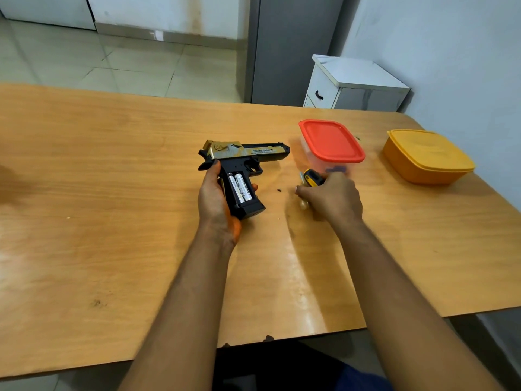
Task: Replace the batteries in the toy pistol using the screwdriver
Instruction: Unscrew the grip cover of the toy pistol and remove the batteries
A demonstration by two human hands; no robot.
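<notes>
The toy pistol [242, 162] lies on its side near the middle of the wooden bench [112, 193], its barrel pointing right. It is black plastic with a worn gold top. There is white writing on the gold part, but it is too small and blurry to read. The grip is open, and two silver batteries [240, 188] sit side by side inside it. Their labels have dark print that cannot be made out.

The left hand [217, 201] wraps around the grip and holds it. The right hand [332, 197] is curled over the screwdriver [311, 177], which has a yellow and black handle. The hand hides most of the tool, and this spot is blurry. A tiny dark bit [279, 190] lies on the bench between the hands.

Just beyond the right hand stands a clear square box with a red lid [331, 141]. Further right is a yellow box [427, 156] with a lid. A white cabinet [355, 83] stands on the floor beyond the bench.
</notes>
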